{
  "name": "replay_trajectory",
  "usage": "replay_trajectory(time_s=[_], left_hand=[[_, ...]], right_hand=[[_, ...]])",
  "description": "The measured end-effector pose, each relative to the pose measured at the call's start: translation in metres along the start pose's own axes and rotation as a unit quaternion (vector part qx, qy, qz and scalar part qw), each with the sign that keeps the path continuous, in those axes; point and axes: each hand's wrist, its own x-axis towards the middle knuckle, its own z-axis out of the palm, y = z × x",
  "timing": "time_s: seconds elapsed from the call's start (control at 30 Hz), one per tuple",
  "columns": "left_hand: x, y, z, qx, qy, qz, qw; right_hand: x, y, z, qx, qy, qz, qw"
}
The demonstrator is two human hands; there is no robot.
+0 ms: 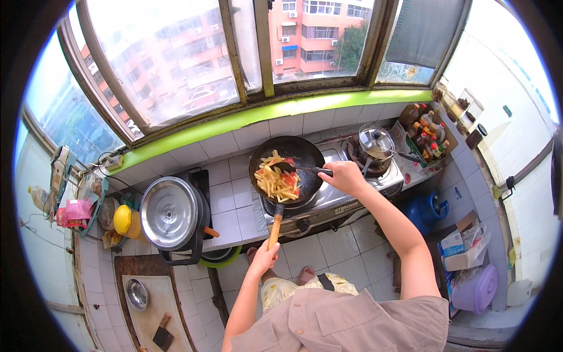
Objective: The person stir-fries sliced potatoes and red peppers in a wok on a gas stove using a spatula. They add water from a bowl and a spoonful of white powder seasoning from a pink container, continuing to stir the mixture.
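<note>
My left hand (265, 256) is closed round the wooden handle (276, 226) of a dark wok (308, 154), which sits over the left burner of a steel gas stove (343, 198). Strips of pale food, perhaps potato, with red pieces (277, 180) lie in the wok's left half. In my right hand (345, 177) is the dark handle of a metal spatula or ladle (308, 168); its head rests among the food and is partly hidden by it. A small saucepan with a glass lid (376, 141) stands over the right burner.
Left of the stove stands a large lidded pot (169, 213) with handles sticking out. A cleaver (163, 336) and a steel bowl (137, 294) lie on a cutting board (154, 295) at lower left. Sauce bottles (426, 136) fill a box at right; below is a blue gas cylinder (425, 211).
</note>
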Motion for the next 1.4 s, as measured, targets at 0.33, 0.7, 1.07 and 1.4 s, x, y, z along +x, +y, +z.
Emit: replay_trajectory(time_s=[0.33,0.7,1.07,1.4], left_hand=[[0.009,-0.009,-0.002,0.001,-0.002,-0.005,1.000],[0.010,-0.008,-0.004,-0.008,-0.015,-0.008,1.000],[0.007,-0.008,-0.003,-0.016,-0.007,-0.005,1.000],[0.002,-0.004,-0.002,-0.015,-0.002,-0.006,1.000]], right_hand=[[0.068,0.052,-0.010,-0.112,-0.036,0.175,0.978],[0.104,0.093,0.059,0.065,-0.098,0.266,0.957],[0.064,0.021,0.013,-0.049,-0.084,-0.062,0.993],[0.018,-0.052,-0.062,-0.171,-0.120,-0.202,0.957]])
